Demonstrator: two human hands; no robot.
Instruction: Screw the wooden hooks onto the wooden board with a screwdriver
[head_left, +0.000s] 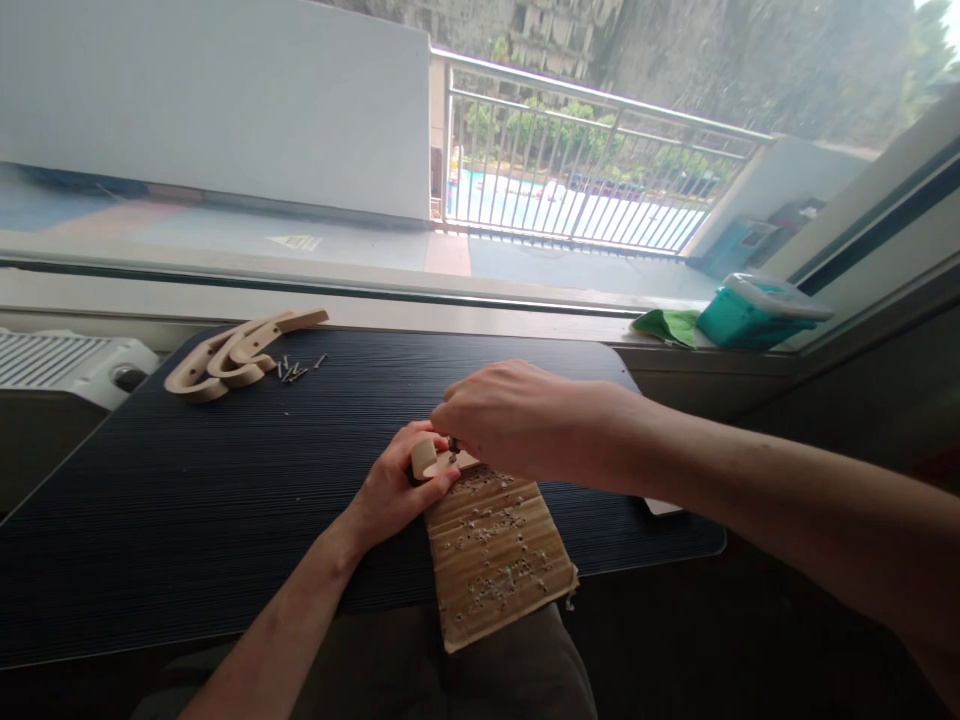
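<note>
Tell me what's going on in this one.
The person's left hand steadies a pale wooden piece at the far end of some pitted cardboard. The right hand is closed just above it, a bit of metal showing below the fingers. Farther off on the dark table lie curved wooden parts and loose screws.

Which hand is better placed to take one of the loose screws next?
Probably left: the left hand is nearer the loose screws, though it grips the wooden piece. The right hand is farther and also occupied there.
</note>
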